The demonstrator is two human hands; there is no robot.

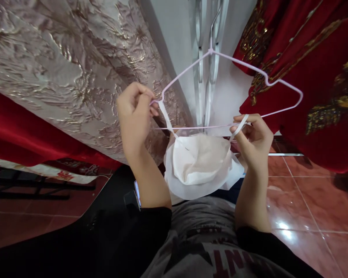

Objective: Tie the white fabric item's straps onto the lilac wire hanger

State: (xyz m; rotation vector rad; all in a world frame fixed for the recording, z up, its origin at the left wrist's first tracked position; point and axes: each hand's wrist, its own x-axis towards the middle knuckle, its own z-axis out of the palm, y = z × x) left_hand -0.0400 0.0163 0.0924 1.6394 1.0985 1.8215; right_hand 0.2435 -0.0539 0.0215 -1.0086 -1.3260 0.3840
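Note:
A pale lilac wire hanger [281, 83] hangs by its hook from a metal rail in front of me. A white garment [198, 164] with thin straps droops below the hanger's bottom bar. My left hand [135, 112] pinches one strap at the hanger's left shoulder end. My right hand [253, 139] is closed on the other strap [239, 126], just under the bottom bar on the right.
A pale gold-patterned fabric [66, 65] hangs at the left over red cloth. A red garment with gold embroidery [316, 77] hangs at the right. A white wall corner [176, 38] is behind the hanger. Red glossy floor tiles [304, 200] lie below, a black frame at far left.

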